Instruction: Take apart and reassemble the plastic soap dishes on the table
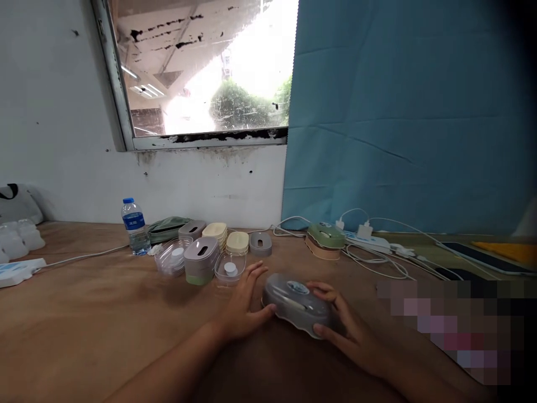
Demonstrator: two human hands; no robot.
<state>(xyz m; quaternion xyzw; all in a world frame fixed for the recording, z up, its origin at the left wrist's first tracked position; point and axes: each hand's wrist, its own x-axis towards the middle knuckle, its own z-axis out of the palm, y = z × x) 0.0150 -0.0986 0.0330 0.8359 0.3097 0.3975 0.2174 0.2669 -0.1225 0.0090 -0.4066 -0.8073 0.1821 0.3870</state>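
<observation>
Two bare hands frame one grey lidded container [279, 294], which sits at the lower centre of the frame, low over the brown surface [92, 319]; whether it rests there or is slightly lifted I cannot tell. The right hand [348, 324] is partly closed around the container's right end, thumb at the near edge and fingers over the far side, probably because spanning the shell steadies it. The left hand [243, 308] is loosely spread, its thumb at the container's left end and its fingers reaching past it without a visible grip; it seems to act as a light stop. The oval label [297, 287] faces up, uncovered by either hand.

Just beyond the left hand, a clear tub [230, 275], a slotted grey box with a green base [201, 260] and cream stacked pieces [237, 242] crowd together, likely grouped to free the near area; they limit room on that side. Behind them stand a water bottle [135, 232] and a green pouch [168, 229]. Right of centre, a green-topped container [326, 236] sits beside white cables [390, 271], whose loops could snag anything slid that way. A pixelated patch hides the lower right.
</observation>
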